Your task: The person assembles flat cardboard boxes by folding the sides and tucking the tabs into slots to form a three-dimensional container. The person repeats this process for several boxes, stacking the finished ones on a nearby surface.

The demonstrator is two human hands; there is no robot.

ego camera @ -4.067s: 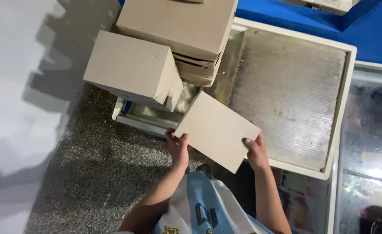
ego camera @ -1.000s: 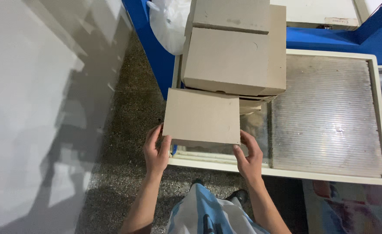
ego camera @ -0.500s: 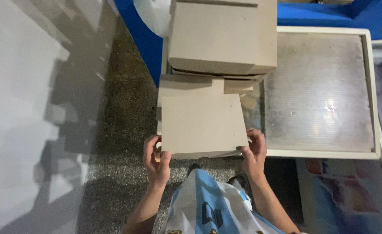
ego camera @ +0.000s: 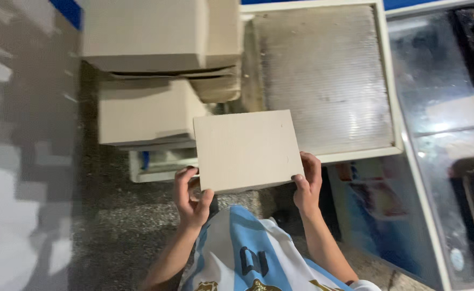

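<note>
Both hands hold a flat beige box [ego camera: 247, 150]: the left hand [ego camera: 192, 196] grips its near-left corner, the right hand [ego camera: 307, 183] its near-right corner. Behind it, closed boxes [ego camera: 145, 70] are stacked beside a white tray [ego camera: 387, 97]; what is inside them is hidden.

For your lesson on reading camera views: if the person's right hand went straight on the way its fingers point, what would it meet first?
The right hand already grips the flat board. Past that, its line leads up-frame to the white-framed tray, though depth is unclear.

Your left grip [ego camera: 192, 198] hides its fingers behind the flat board [ego camera: 247, 151]; your right grip [ego camera: 307, 186] likewise. The board covers part of the white tray [ego camera: 387, 108]. Beyond it, the top box [ego camera: 140, 32] is cut by the frame edge.
</note>
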